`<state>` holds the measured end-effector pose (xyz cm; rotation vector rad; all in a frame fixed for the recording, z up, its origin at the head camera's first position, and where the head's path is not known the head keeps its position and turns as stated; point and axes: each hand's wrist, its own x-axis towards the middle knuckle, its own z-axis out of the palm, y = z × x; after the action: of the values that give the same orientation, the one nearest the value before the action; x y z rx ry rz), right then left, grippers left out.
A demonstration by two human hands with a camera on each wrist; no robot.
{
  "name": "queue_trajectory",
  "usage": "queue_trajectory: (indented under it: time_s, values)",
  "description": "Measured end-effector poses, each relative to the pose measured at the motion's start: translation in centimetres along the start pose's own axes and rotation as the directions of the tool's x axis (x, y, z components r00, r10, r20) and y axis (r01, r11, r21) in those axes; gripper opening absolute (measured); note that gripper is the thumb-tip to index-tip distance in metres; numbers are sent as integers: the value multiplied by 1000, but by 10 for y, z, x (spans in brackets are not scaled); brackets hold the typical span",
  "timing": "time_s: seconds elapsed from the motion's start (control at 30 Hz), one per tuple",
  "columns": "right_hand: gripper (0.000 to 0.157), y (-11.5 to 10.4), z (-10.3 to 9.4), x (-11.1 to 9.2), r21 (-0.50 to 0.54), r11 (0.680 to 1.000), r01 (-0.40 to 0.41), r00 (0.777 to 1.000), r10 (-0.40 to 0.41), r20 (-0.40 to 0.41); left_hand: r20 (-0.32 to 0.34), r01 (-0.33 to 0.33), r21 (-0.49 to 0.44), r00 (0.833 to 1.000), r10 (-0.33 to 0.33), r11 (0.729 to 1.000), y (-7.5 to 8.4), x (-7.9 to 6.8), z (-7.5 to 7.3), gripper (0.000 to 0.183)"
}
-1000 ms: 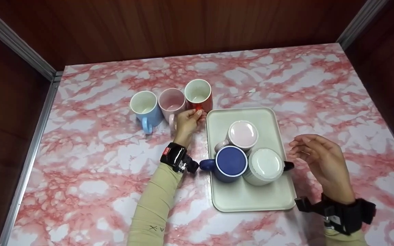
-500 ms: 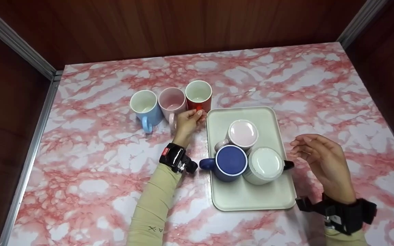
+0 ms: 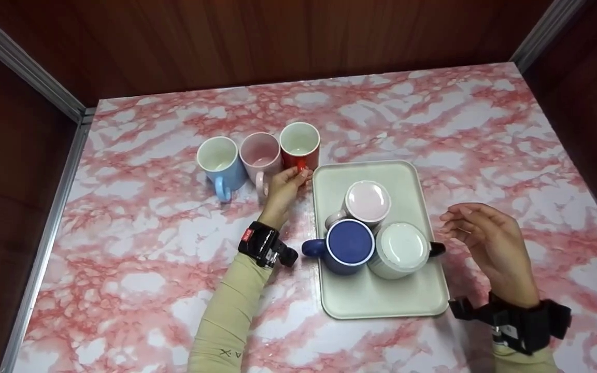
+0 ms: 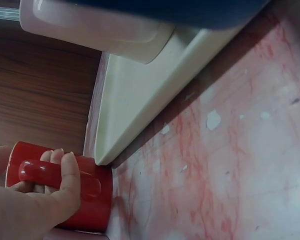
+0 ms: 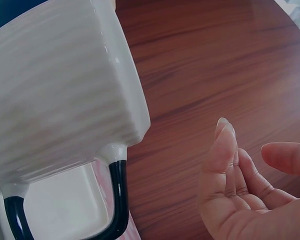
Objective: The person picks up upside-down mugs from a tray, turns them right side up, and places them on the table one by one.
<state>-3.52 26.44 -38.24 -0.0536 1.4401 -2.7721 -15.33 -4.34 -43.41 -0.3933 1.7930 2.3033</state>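
Red mug [image 3: 301,145] upright on table [image 3: 174,233], just beyond left hand [image 3: 284,190], which pinches its handle. Pink mug [image 3: 260,158] upright just left of same hand; light-blue mug [image 3: 224,168] farther left. Tray [image 3: 381,303] between hands, bearing upturned pale-pink mug [image 3: 367,201], dark-blue mug [image 3: 350,242], white mug [image 3: 403,247]. Right hand [image 3: 490,241] loosely bent, near white mug's black handle [image 3: 437,249].

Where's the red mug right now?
In the head view, left of centre-top of the tray: the red mug stands beside the upright pink mug, to its right, with its handle held by the left hand.
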Motion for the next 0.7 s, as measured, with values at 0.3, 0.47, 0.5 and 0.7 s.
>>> queue_trajectory:
  time_s: [0.3,0.47,0.5,0.7]
  values:
    - [19,1,-4,1,-17,1000,4,1000,-4,-5,73,-68,115,996,60,991,-2,-11,-6,41]
    - [18,2,-5,1,-40,999,-14,1000,13,-23,115,-112,226,989,88,968,-3,-23,-14,50]
    - [17,2,-5,1,-41,999,-17,1000,16,-26,121,-134,254,987,106,958,-4,-26,-15,50]
    - [18,4,-7,2,-38,999,-13,1000,12,-24,141,-201,341,977,161,918,-4,-41,-22,43]
